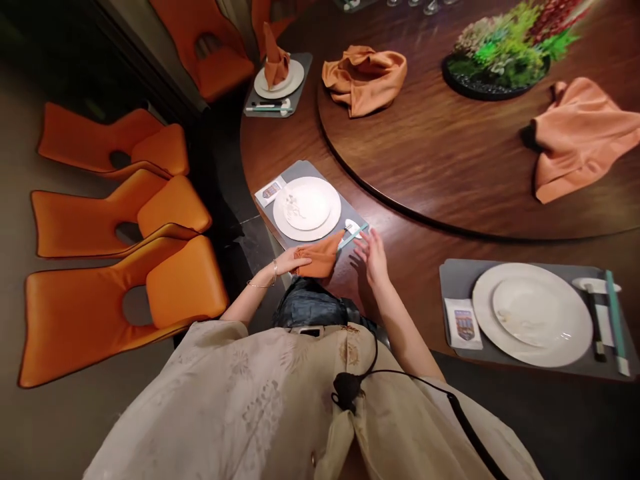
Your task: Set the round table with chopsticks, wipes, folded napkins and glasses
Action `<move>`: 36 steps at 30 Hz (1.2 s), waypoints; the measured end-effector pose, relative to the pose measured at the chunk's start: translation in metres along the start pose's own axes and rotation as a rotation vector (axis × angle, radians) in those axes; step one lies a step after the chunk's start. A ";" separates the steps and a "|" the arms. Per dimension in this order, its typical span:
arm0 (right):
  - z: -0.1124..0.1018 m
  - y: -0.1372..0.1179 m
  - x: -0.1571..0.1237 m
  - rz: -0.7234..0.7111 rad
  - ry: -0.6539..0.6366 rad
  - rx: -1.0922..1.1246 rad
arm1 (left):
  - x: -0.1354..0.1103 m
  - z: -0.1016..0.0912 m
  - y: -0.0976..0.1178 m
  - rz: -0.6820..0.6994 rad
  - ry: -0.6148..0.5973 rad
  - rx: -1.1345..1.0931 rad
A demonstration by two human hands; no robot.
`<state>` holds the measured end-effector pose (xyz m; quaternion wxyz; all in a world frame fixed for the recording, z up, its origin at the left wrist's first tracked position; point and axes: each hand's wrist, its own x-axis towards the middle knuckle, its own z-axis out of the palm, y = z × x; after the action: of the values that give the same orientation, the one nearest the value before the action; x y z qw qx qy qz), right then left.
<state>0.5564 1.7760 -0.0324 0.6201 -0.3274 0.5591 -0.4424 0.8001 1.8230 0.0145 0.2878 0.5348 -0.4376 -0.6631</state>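
Observation:
My left hand (289, 261) grips a folded orange napkin (321, 257) at the near edge of a grey placemat (300, 168). On that mat stand two stacked white plates (307, 208), a small card (271, 191) and a spoon rest (353, 228). My right hand (373, 255) hovers just right of the napkin, fingers spread, touching nothing.
A second place setting (533, 312) with white plates, card and chopsticks lies at the right. Two loose orange napkins (365, 77) (583, 137) and a flower centrepiece (505, 47) sit on the round turntable. A third setting (279, 79) is at the back. Orange chairs (125, 293) stand on the left.

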 end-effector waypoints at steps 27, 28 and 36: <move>0.157 0.034 0.089 0.511 -0.188 0.370 | 0.186 -0.186 0.053 -0.227 0.142 0.601; 0.157 0.035 0.087 0.518 -0.178 0.382 | 0.187 -0.187 0.052 -0.222 0.134 0.596; 0.155 0.039 0.078 0.571 -0.043 0.396 | 0.200 -0.180 0.033 -0.125 0.052 0.541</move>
<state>0.7142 1.7060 -0.0743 0.7820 -0.0403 0.5183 -0.3438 0.9183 1.5893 -0.0553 0.1043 0.6350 -0.5574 -0.5246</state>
